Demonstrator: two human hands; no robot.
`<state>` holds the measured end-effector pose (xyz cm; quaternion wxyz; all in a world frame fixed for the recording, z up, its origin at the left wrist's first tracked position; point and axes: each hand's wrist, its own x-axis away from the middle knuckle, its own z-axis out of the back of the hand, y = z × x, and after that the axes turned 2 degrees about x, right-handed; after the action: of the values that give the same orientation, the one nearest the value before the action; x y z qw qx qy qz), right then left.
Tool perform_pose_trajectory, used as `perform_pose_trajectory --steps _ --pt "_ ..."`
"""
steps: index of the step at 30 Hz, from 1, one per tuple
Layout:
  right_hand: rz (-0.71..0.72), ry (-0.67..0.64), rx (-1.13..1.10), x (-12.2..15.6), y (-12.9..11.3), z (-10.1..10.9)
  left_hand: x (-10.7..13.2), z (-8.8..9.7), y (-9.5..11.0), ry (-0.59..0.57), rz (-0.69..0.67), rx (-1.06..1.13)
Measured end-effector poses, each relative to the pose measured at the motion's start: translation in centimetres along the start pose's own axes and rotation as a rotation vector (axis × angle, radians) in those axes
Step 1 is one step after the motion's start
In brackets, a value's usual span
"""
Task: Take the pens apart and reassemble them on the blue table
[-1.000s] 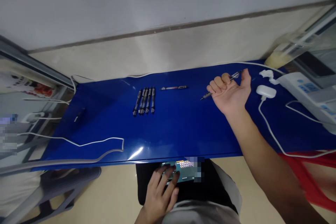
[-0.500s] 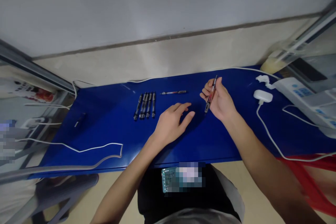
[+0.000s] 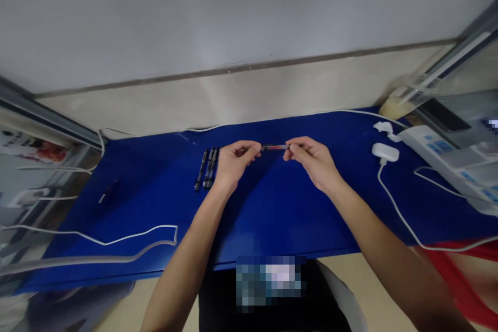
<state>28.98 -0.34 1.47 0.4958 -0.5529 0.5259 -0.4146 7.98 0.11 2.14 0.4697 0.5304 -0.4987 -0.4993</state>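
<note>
A slim pen (image 3: 275,147) with a clear barrel and reddish middle lies level between my hands. My left hand (image 3: 238,163) is closed, its thumb and fingers pinched at the pen's left end. My right hand (image 3: 311,161) pinches the other end between thumb and fingers. Left of my left hand, several dark pens (image 3: 206,168) lie side by side on the blue table (image 3: 280,212), partly covered by that hand. Whether a separate pen lies under or behind my left hand is hidden.
A white earbud case (image 3: 385,152) on a cable and a white power strip (image 3: 431,148) are at the right. A small dark item (image 3: 108,192) and a white cable (image 3: 136,232) lie left. A pixelated phone (image 3: 268,282) rests on my lap.
My right hand has moved left with its pen, turning it from upright to level. My left hand has moved up and closed at the pen's end. The view has shifted slightly.
</note>
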Motion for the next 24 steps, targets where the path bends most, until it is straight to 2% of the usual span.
perform_pose_trajectory --steps 2,3,5,9,14,19,24 --pt "-0.051 -0.109 0.101 0.4 0.5 -0.5 -0.2 0.4 -0.2 0.118 0.021 0.147" --pt "-0.075 -0.17 0.127 0.7 0.8 -0.8 -0.2 0.4 -0.4 0.142 0.025 0.211" --pt "-0.119 -0.264 0.185 1.2 1.5 -1.5 0.0 0.2 -0.7 0.14 0.033 0.285" --pt "-0.078 -0.407 0.361 1.9 2.5 -2.6 0.6 -0.5 -1.1 0.082 0.061 0.282" --pt "0.003 -0.418 0.502 2.0 2.6 -2.6 0.7 -0.5 -1.2 0.023 0.115 0.328" --pt "0.191 -0.427 0.528 2.1 2.5 -2.1 0.3 0.0 -1.3 0.09 0.107 0.316" --pt "0.382 -0.491 0.599 2.1 2.2 -1.9 0.5 -0.2 -1.3 0.056 0.151 0.297"
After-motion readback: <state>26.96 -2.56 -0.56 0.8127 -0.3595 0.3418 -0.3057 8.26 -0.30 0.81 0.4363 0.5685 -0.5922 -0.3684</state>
